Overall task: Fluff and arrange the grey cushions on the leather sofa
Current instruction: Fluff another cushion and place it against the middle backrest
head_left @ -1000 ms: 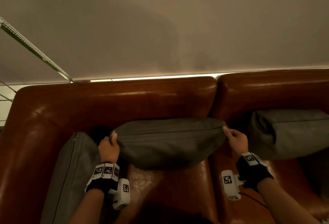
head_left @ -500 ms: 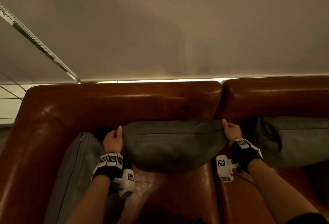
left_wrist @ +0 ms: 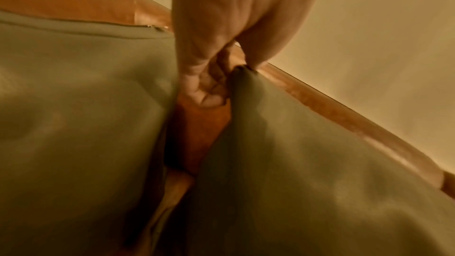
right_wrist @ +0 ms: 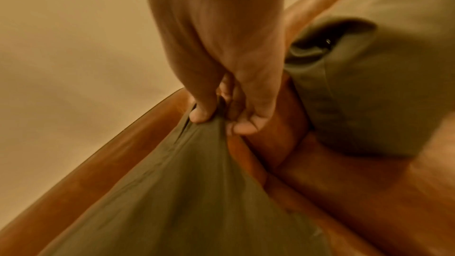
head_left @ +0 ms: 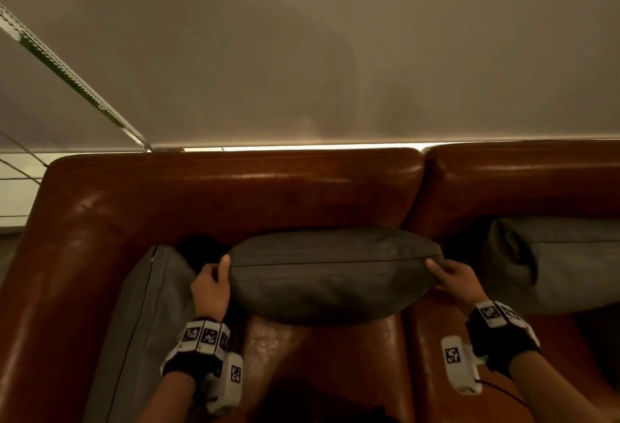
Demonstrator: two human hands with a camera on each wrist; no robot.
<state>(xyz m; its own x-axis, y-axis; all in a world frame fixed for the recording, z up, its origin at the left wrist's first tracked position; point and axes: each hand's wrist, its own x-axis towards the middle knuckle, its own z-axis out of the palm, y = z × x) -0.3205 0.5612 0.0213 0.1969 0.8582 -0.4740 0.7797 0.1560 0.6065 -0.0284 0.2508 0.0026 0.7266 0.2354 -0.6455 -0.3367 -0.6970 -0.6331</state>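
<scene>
A grey cushion (head_left: 332, 275) stands on the seat of the brown leather sofa (head_left: 235, 194), leaning on its backrest. My left hand (head_left: 214, 283) grips the cushion's top left corner (left_wrist: 242, 71), thumb on top. My right hand (head_left: 451, 280) pinches the cushion's top right corner (right_wrist: 206, 129) between thumb and fingers. A second grey cushion (head_left: 141, 322) leans against the left armrest, close beside my left hand. A third grey cushion (head_left: 553, 261) rests against the backrest on the right seat.
A plain beige wall (head_left: 318, 53) rises behind the sofa. A metal rail (head_left: 70, 73) runs diagonally at the upper left. Bare leather seat (head_left: 335, 365) shows in front of the middle cushion.
Both hands have kept hold of the middle cushion's corners and stretched it wider while setting it against the backrest. The view has tilted up slightly.
</scene>
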